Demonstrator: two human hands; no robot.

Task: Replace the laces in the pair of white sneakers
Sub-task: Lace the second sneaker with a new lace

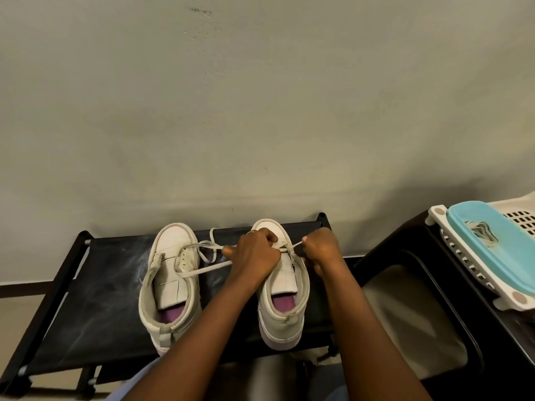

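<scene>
Head view: two white sneakers stand side by side on a black rack (101,285), toes toward 12 o'clock and the wall (260,111), heels toward the person. The left sneaker (170,285) sits at about 7 o'clock of the frame, its tongue loose and its purple insole showing. The right sneaker (282,296) is at 6 o'clock, just beside it but not touching.

A pale lace (202,269) runs from the left sneaker's eyelets across the gap toward 3 o'clock in two strands, with a loop lying on the rack between the toes. Both strands end at the left hand (254,256). This hand lies over the right sneaker's front, its fingers curled and gripping the lace, with a ring (250,233) on one finger.

The right hand (321,250), at the sneaker's 3 o'clock side, is closed, pinching a short lace end (296,244) drawn taut from the eyelets.

At 4 o'clock a turquoise tray (498,256) rests by a white basket (518,215).
</scene>
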